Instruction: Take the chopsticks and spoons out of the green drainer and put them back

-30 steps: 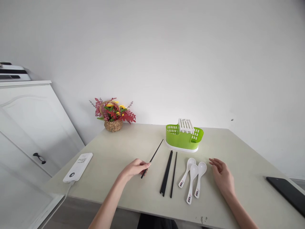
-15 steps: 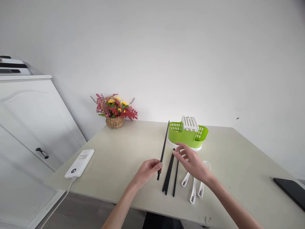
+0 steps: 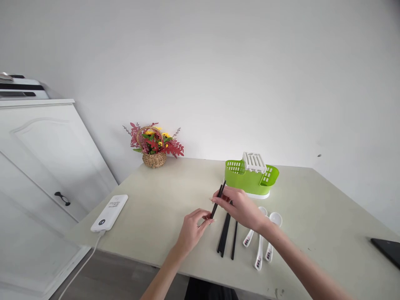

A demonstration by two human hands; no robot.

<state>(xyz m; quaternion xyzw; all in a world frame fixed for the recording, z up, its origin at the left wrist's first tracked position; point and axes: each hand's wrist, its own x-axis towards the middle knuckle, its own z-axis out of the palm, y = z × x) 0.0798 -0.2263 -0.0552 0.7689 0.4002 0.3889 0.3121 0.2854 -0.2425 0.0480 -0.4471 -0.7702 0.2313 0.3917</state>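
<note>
My left hand (image 3: 194, 227) pinches the lower end of a black chopstick (image 3: 219, 197) that points up and away toward the green cutlery holder (image 3: 251, 178). My right hand (image 3: 242, 206) has closed its fingers on the same chopstick higher up. Several more black chopsticks (image 3: 225, 235) lie on the table just below my right hand. Three white spoons (image 3: 265, 239) lie to their right, partly hidden by my right wrist. The holder carries a white slotted insert (image 3: 254, 162) on top.
A white power bank (image 3: 109, 212) with a cable lies at the table's (image 3: 318, 221) left edge. A basket of flowers (image 3: 154, 146) stands at the back left. A black phone (image 3: 387, 250) lies at the far right. A white cabinet (image 3: 40, 158) stands to the left.
My right hand came across from beside the spoons and took hold of the chopstick held by my left hand. The chopstick was lifted off the table.
</note>
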